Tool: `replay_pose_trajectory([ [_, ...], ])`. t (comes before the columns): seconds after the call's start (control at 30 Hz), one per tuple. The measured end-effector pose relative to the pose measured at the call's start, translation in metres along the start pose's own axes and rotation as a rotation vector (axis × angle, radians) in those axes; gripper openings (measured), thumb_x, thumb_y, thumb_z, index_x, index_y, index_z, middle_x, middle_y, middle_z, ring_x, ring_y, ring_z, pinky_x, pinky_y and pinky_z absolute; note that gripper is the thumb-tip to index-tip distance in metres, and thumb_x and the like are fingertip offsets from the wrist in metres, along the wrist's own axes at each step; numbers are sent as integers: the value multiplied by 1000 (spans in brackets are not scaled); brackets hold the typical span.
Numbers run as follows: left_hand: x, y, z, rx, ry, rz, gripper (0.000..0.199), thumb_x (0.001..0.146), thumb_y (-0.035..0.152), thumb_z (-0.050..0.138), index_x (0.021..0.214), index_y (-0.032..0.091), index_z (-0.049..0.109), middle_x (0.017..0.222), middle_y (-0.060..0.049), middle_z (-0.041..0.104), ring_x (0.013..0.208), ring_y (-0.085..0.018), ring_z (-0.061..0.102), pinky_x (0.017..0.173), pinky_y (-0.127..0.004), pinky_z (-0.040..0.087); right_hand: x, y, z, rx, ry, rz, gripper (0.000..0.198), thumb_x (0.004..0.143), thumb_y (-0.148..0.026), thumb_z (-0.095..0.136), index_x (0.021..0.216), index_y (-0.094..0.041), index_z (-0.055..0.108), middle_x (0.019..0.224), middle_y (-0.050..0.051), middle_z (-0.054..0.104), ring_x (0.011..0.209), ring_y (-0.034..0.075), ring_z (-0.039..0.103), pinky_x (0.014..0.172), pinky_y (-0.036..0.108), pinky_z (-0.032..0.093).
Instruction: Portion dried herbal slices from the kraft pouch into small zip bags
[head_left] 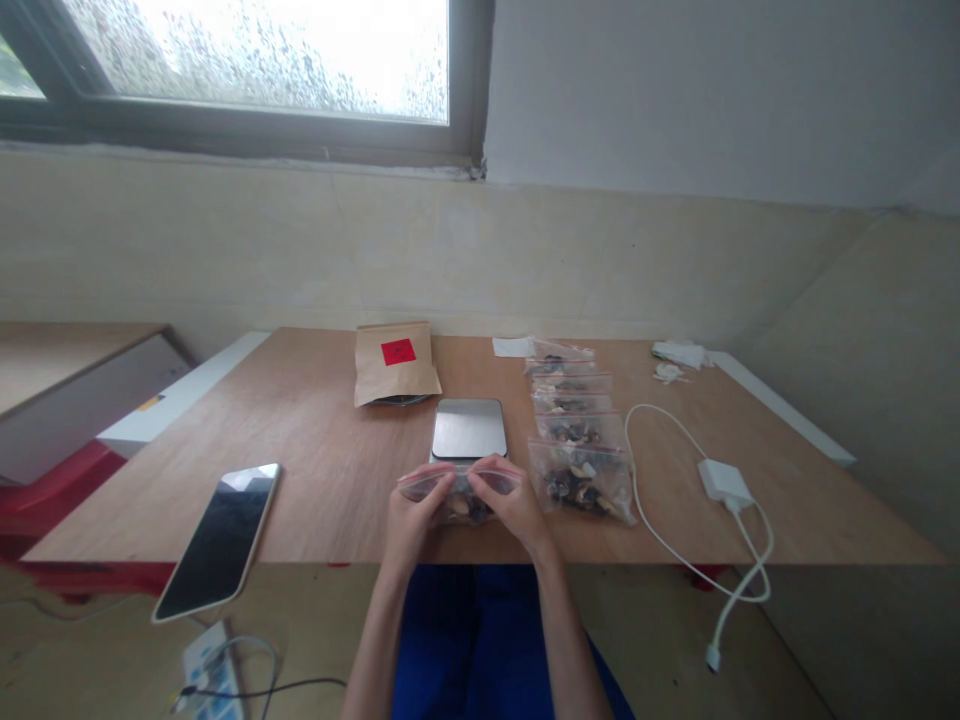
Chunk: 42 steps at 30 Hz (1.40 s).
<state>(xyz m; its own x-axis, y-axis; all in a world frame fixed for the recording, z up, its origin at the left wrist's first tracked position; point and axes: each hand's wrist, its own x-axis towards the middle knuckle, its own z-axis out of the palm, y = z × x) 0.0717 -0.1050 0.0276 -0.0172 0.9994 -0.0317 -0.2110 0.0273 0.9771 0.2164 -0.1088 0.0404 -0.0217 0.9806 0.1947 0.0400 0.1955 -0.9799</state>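
Note:
Between my two hands is a clear zip bag (466, 510) with a red seal strip and dark and pale dried pieces inside. My left hand (420, 502) pinches the strip near its middle, thumb against fingers. My right hand (510, 500) pinches the same strip a little further right. The bag sits at the near side of a small digital scale (469, 428) with a bare metal plate, hiding the scale's front. To the right lies a row of similar filled zip bags (585, 482), overlapping one another toward the wall.
A brown paper pouch (396, 375) with a red label stands behind the scale on the left. A phone or tablet (219, 540) overhangs the front left table edge. A white power adapter (726, 484) with looped cable lies right. Crumpled white plastic (681, 354) is at the back right.

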Motion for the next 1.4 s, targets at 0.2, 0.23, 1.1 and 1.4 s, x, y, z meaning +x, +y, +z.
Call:
replay_pose_trajectory([
  [0.2,0,-1,-1,43,-25,27,28,67,36,69,82,12,68,78,-6,70,72,-17,64,66,-25,50,1,4,4,-45,-9,-27,12,76,-30,62,80,-18,65,80,2,66,79,16,62,74,26,49],
  [0.23,0,-1,-1,53,-27,41,27,68,36,68,82,13,68,79,-6,70,73,-17,64,66,-25,50,1,4,4,-59,-3,-42,12,76,-30,62,79,-18,65,80,2,66,79,16,62,74,26,48],
  [1.1,-7,7,10,414,71,283,21,78,38,57,79,18,62,80,-4,65,80,-17,62,75,-27,47,1,-5,11,-67,126,-120,11,77,-28,62,75,-17,64,74,2,63,72,14,60,67,24,47],
  [1.4,-11,5,16,299,200,267,24,74,41,61,75,17,61,79,-4,66,73,-16,64,67,-26,51,-1,-7,25,-56,264,-169,11,75,-27,63,70,-17,63,67,1,62,63,13,59,59,24,47],
])
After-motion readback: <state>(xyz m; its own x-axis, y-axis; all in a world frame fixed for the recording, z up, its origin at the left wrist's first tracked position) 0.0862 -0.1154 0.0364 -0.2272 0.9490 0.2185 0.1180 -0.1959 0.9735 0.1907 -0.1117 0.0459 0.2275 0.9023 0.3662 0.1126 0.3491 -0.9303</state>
